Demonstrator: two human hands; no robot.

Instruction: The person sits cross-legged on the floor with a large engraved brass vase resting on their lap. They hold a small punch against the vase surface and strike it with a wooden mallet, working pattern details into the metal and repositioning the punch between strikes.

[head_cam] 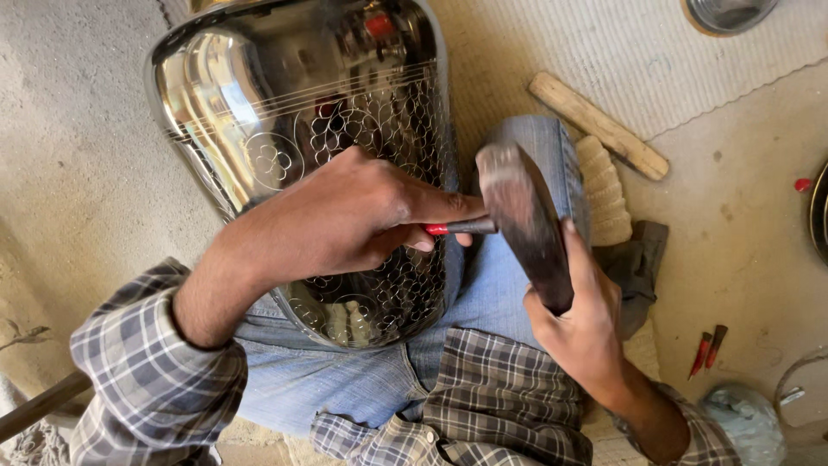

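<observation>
Against the polished, engraved metal pot (293, 129), left hand (345, 216) gripping a chisel (461, 227), right hand (582, 324) clutching a hammer (522, 216).

Metal vessel (285, 112) mirror-glossy, engraved; wooden stick (599, 126) rough, matt; denim jeans (509, 285); floor (750, 233) gritty.

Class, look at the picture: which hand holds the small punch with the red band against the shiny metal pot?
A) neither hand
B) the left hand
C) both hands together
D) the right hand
B: the left hand pinches the punch at the pot, while the right hand grips the hammer.
</observation>
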